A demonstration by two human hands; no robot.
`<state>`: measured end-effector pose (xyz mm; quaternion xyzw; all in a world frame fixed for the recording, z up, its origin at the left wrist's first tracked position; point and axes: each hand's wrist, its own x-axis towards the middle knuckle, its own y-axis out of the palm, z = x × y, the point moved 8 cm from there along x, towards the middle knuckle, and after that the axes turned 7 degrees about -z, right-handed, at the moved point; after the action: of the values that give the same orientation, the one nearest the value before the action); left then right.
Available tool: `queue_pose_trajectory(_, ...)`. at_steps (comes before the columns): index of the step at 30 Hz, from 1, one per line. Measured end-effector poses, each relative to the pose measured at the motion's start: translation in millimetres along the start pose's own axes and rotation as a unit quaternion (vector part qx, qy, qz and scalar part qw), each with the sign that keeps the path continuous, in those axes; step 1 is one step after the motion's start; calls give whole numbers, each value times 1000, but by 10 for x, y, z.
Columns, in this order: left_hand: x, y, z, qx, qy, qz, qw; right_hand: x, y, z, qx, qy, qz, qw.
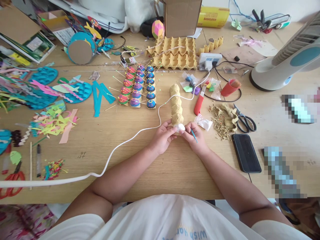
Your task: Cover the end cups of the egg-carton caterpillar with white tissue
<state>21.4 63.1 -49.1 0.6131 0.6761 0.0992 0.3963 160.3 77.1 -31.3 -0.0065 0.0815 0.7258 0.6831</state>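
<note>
A tan strip of egg-carton cups (pixel 176 103) lies lengthwise on the table in front of me. Soft white clay (pixel 180 127) covers part of its nearest cup. My left hand (pixel 162 137) is closed around the near end of the strip, thumb against the white clay. From the other side my right hand (pixel 196 137) holds a thin blue stick tool (pixel 194 136), and its thumb also presses the clay. Further left stand several painted egg-carton strips (pixel 137 87) in red, purple and dark blue, with pins sticking out of their sides.
A white cord (pixel 135 134) crosses the table and passes over the strip. On the right are a red-handled cutter (pixel 199 104), carton scraps (pixel 221 120), black scissors (pixel 246 122) and a phone (pixel 246 153). Paper scraps (pixel 53 120) lie left. Egg trays (pixel 175 53) and a fan (pixel 282 56) stand behind.
</note>
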Motion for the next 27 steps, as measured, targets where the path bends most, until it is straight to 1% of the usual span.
queue_pose_trajectory(4,9,0,0,-7,-4,2,1000,0,1,28,-4,-8,4,1000)
queue_pose_trajectory(9,17,7,1,-16,-13,9,1000,23,11,35,22,-12,19,999)
queue_pose_trajectory(12,16,8,0,-14,-15,10,1000,29,7,15,19,-1,14,1000)
queue_pose_trajectory(16,6,21,0,-14,-16,19,1000,24,7,35,9,-6,5,1000)
queue_pose_trajectory(23,-16,4,9,0,1,3,1000,15,41,88,4,-22,26,999)
queue_pose_trajectory(27,-17,1,9,3,3,-5,1000,16,29,90,-2,-24,20,1000)
